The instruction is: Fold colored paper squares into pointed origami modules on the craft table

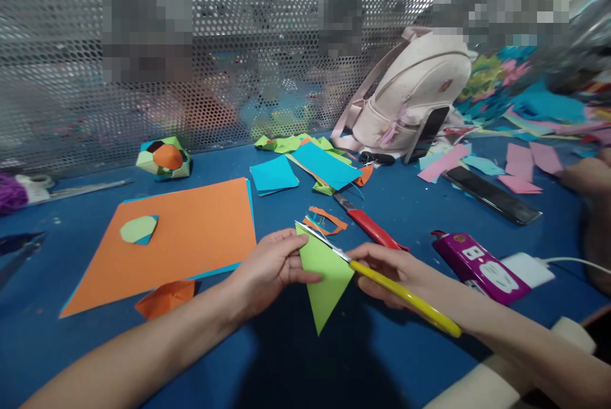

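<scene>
My left hand (281,259) pinches a folded light-green paper (324,282) by its left edge, and the sheet's point hangs downward. In my right hand (396,272) is a pair of scissors (405,298) with yellow handles. Their silver blades lie along the top edge of the green paper; whether they are cutting into it I cannot tell. Just beyond the paper lie thin orange paper offcuts (334,223). A red-handled tool (375,229) rests behind my right hand. Left of my left hand is a stack of orange and blue sheets (191,237).
Blue square papers (274,175) and green scraps lie at the back, near a paper ball (166,158). A pale backpack (420,91) leans against the perforated metal panel (229,34). To the right are a black phone (494,194), a purple power strip (480,266) and another person's arm (594,205).
</scene>
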The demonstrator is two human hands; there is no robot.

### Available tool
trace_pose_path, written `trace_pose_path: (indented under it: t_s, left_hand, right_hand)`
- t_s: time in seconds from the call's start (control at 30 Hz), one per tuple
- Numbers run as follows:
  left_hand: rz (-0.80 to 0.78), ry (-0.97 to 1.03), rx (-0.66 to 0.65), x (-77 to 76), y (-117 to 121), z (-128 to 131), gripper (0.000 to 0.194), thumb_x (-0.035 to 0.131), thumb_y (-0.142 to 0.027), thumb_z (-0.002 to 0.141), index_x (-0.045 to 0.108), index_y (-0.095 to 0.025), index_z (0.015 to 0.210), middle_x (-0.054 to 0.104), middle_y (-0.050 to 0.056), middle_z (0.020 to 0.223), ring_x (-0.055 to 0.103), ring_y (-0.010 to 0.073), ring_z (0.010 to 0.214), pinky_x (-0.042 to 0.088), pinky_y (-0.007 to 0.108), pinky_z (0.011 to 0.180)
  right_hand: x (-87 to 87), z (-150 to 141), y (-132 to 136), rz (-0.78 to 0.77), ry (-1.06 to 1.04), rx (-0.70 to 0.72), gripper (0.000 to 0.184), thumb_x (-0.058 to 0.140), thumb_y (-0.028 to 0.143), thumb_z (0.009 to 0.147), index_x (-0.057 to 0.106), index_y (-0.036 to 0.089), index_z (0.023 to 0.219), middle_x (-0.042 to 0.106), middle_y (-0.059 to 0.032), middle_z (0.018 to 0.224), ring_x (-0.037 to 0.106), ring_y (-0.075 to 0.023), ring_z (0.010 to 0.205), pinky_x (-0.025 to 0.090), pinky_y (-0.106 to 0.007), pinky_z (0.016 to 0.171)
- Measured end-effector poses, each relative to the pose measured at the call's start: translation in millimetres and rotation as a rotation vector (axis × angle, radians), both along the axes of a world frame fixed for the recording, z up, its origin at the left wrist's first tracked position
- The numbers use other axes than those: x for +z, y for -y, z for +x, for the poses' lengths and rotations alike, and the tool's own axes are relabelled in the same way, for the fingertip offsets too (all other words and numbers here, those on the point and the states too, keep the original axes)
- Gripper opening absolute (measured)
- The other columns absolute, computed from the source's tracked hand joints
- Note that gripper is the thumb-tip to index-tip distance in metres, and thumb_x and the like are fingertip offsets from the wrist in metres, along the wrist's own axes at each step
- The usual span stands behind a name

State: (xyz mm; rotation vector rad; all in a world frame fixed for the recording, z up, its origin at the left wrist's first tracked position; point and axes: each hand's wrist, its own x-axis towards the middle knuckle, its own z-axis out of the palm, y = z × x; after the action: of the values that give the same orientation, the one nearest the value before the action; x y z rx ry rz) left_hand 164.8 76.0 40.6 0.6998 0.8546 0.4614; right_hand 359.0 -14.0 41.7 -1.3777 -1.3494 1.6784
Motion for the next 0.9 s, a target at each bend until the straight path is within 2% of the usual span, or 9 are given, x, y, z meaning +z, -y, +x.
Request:
trace_pose_path:
  t_s: [0.23, 0.4, 0.57, 0.9]
  left_hand:
    - [0.012, -0.007, -0.004, -0.9, 1, 2, 0.013, 0.048, -0.013, 0.087, 0.057, -0.009, 0.080, 0.067, 0.011, 0.078, 0.067, 0.0138, 0.061, 0.059, 0.022, 0.052]
    - [0.009, 0.005, -0.004, -3.8, 1, 3, 0.012, 0.049, -0.014, 0.087, 0.058, -0.008, 0.083, 0.068, 0.012, 0.081, 0.067, 0.0146, 0.063, 0.059, 0.023, 0.053]
    - [0.005, -0.002, 0.000, -5.4, 1, 4, 0.011, 0.049, -0.013, 0.086, 0.058, -0.009, 0.082, 0.068, 0.011, 0.080, 0.067, 0.0145, 0.063, 0.059, 0.023, 0.053]
    - [-0.009, -0.005, 0.005, -4.0, 2, 5, 0.009, 0.051, -0.012, 0.085, 0.058, -0.010, 0.078, 0.068, 0.008, 0.075, 0.067, 0.0141, 0.062, 0.059, 0.023, 0.052]
  right_hand:
    - [-2.6, 2, 1, -0.007, 0.008, -0.014, 0.036, 0.059, 0.046, 0.081, 0.052, 0.020, 0.104, 0.035, 0.0091, 0.058, 0.024, -0.0034, 0.045, 0.017, -0.022, 0.042]
    - [-3.9, 1, 1, -0.025, 0.037, -0.057, 0.038, 0.064, 0.048, 0.076, 0.054, 0.021, 0.101, 0.039, 0.0073, 0.063, 0.026, -0.0040, 0.047, 0.021, -0.022, 0.043]
    - [-5.4, 0, 2, -0.048, 0.068, -0.083, 0.036, 0.065, 0.045, 0.075, 0.054, 0.020, 0.099, 0.039, 0.0080, 0.061, 0.024, -0.0025, 0.043, 0.020, -0.021, 0.039]
    - [-15.5, 4, 7, -0.101, 0.096, -0.109, 0.046, 0.065, 0.052, 0.074, 0.055, 0.021, 0.107, 0.042, 0.0061, 0.065, 0.031, -0.0013, 0.041, 0.025, -0.018, 0.037]
